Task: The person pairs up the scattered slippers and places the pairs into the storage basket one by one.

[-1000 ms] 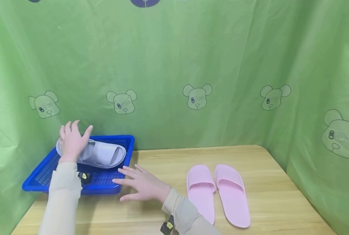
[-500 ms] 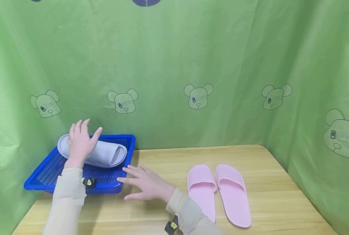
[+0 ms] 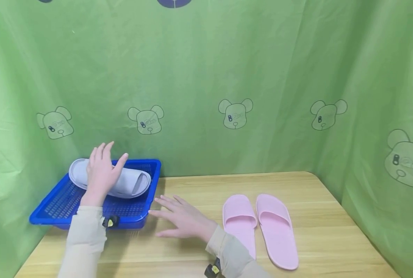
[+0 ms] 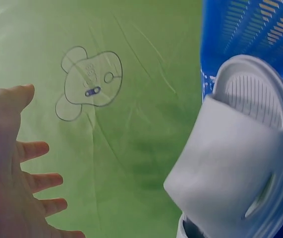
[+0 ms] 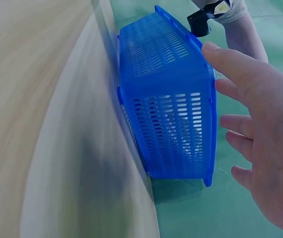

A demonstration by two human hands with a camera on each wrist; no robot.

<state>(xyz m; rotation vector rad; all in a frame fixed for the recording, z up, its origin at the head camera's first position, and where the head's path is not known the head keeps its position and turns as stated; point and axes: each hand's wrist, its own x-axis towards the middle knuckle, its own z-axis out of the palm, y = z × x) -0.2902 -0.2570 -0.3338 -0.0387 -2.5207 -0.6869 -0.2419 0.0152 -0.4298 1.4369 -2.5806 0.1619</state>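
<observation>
Grey plastic, the slipper lies across the far part of the blue basket at the left end of the wooden table, its open toe pointing right. A second ago the left hand lay over the slipper's heel end; now it has shifted right and lifted, and it hovers above the strap with fingers straight and spread, holding nothing, as the left wrist view also shows. The slipper has settled a little lower and flatter in the basket. The right hand has drawn back rightward from the basket's near right corner and now rests flat on the table just beside it, fingers straight and spread, apart from the blue wall. Right of that hand a pair of pink slippers lies side by side on the table, unmoved. A green curtain printed with bear heads closes off the far and side edges.
</observation>
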